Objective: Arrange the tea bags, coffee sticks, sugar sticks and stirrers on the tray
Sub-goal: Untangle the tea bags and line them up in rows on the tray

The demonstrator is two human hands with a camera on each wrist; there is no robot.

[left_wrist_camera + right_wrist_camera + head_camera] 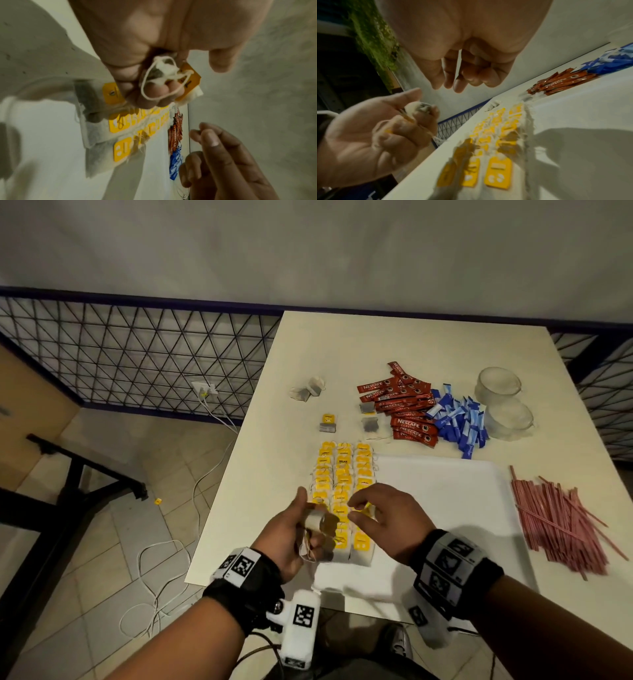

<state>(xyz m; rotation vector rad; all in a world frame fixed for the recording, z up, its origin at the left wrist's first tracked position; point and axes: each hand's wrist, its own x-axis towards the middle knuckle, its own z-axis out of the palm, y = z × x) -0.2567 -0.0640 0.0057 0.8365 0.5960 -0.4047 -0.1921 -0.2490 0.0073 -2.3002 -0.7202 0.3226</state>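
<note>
A white tray (445, 508) lies on the white table (291, 474). Three columns of tea bags with yellow tags (342, 481) run along its left side. Above their near end, my left hand (313, 522) grips a small bunch of tea bags (161, 70) with strings and a yellow tag. My right hand (356, 510) hovers just right of it, fingers loosely curled toward the thumb, nothing visible in them. Red coffee sticks (400, 402) and blue sugar sticks (459, 419) are piled beyond the tray. Pink stirrers (561, 518) lie to its right.
A few loose tea bags (308, 388) lie on the table behind the tray's far left corner. Two clear glass cups (498, 385) stand at the back right. The table's left edge drops to a tiled floor with white cables (161, 570).
</note>
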